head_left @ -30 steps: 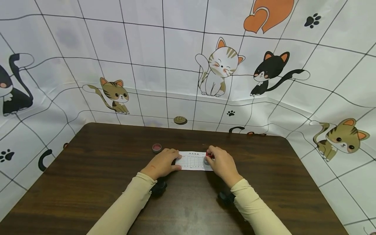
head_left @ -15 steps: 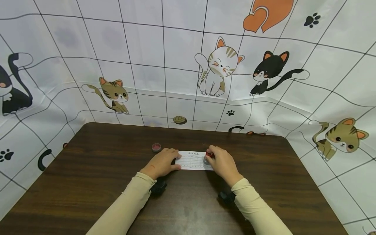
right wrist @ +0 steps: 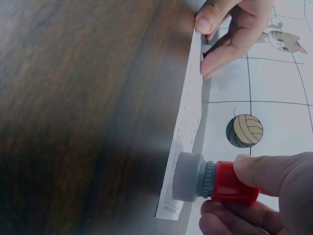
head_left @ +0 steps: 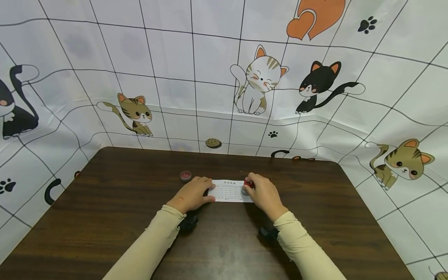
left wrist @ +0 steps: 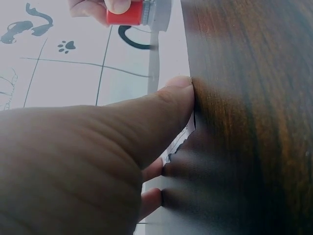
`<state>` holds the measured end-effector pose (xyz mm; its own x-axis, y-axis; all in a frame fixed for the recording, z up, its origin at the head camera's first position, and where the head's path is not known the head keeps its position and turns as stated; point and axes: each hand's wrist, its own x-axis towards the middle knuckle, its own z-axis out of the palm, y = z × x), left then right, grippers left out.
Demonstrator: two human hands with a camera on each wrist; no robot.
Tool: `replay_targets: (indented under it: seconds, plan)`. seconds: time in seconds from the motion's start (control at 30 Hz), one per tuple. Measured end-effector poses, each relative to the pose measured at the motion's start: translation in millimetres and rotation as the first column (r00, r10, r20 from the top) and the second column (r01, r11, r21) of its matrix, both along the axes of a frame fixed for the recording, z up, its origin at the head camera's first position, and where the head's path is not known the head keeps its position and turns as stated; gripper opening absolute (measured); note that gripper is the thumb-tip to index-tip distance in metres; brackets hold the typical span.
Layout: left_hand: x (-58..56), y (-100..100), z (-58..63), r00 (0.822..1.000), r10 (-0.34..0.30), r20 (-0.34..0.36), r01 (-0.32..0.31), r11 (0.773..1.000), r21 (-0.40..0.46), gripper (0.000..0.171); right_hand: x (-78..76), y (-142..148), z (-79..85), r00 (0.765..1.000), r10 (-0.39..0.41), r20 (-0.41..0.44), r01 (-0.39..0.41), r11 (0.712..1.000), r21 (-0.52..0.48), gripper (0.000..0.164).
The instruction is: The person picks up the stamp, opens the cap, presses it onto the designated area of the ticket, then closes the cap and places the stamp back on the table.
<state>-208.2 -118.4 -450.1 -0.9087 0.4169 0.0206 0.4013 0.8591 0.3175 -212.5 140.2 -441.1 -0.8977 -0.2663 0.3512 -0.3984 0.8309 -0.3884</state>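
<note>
While my left grip [head_left: 191, 194], fingers relaxed, presses the ragged-ended slip [head_left: 227, 190], my right grip [head_left: 266, 196] pinches the stamp [right wrist: 230, 183], red-topped, round-based, on the slip's right end. Bench [head_left: 105, 217]: dark wood-grain. Tub [head_left: 186, 176]: round, nearby. Sheet [head_left: 175, 93]: cat-printed, behind.

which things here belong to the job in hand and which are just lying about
In the job:
Red-and-grey cylindrical stamper, gripped by the right hand
White rectangular printed paper slip, touched by the left hand

Lying about:
Small round grey tub with reddish inside, untouched, though it may go with the stamper
White cat-print sheet, just a backdrop
</note>
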Motion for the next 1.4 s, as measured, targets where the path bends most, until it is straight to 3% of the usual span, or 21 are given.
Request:
replay_targets:
  seconds: [1.23,1.4]
  plan:
    - [-1.7,-0.5,-1.7,1.0,-0.005,0.003,0.005,1.0,-0.004,0.052,2.1,1.2,-0.4,1.0,-0.005,0.008,0.005,1.0,-0.026,0.014]
    - [-1.7,-0.9,-0.7,1.0,-0.002,-0.002,0.002,1.0,0.001,0.051,1.5,5.5,1.8,0.999,0.001,0.039,0.003,0.996,-0.093,0.016]
